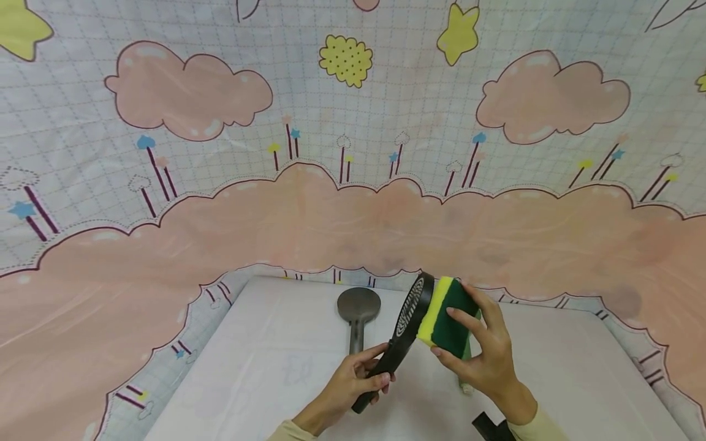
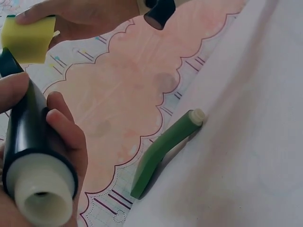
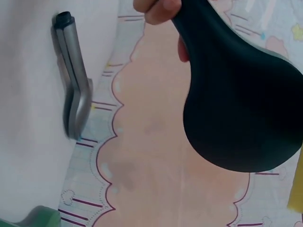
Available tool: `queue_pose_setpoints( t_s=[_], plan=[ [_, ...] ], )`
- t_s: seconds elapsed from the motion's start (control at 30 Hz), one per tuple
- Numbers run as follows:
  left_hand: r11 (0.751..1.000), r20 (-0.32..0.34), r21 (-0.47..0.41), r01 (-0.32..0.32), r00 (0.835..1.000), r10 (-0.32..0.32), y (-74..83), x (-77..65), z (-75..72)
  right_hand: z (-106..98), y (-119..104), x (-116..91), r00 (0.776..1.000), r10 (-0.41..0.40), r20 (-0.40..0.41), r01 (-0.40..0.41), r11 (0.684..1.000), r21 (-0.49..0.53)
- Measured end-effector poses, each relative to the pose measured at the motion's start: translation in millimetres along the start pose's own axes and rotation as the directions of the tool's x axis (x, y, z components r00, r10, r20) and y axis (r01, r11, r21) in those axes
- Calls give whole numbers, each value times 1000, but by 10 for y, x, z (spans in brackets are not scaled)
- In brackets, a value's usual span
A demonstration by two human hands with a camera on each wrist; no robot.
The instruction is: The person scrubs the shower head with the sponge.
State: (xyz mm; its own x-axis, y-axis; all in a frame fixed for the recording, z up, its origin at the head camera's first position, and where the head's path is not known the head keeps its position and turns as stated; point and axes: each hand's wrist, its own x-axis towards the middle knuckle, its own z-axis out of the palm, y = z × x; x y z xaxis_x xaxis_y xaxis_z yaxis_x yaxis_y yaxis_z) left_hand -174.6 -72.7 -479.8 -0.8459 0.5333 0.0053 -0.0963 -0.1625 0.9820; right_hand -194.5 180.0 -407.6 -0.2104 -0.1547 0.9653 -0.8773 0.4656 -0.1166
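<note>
My left hand (image 1: 361, 380) grips the handle of a black shower head (image 1: 410, 312), tilted up above the table, its spray face toward the upper left. In the left wrist view the handle's pale hollow end (image 2: 45, 203) points at the camera. My right hand (image 1: 491, 355) pinches a yellow and green scouring sponge (image 1: 456, 321) between thumb and fingers. Its yellow side is right beside the back of the shower head; whether they touch, I cannot tell. The right wrist view shows the shower head's smooth dark back (image 3: 241, 99).
A grey shower head (image 1: 358, 305) lies on the white table (image 1: 265, 355), left of the black one. A green shower head (image 2: 163, 149) lies near the far table edge, mostly hidden behind the right hand in the head view. A cloud-patterned cloth (image 1: 353, 226) hangs behind.
</note>
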Motion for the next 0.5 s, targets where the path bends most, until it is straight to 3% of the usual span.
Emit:
queue_pose_setpoints(
  t_s=[0.3,0.5],
  plan=[
    [1000,-8,-22,14,1000,-14,-4,4,29,-20,38,17,999,-54,9,55,995,-82],
    [999,-41,-46,20,999,-22,12,13,68,34,52,-31,990,-134,45,140,968,-209]
  ],
)
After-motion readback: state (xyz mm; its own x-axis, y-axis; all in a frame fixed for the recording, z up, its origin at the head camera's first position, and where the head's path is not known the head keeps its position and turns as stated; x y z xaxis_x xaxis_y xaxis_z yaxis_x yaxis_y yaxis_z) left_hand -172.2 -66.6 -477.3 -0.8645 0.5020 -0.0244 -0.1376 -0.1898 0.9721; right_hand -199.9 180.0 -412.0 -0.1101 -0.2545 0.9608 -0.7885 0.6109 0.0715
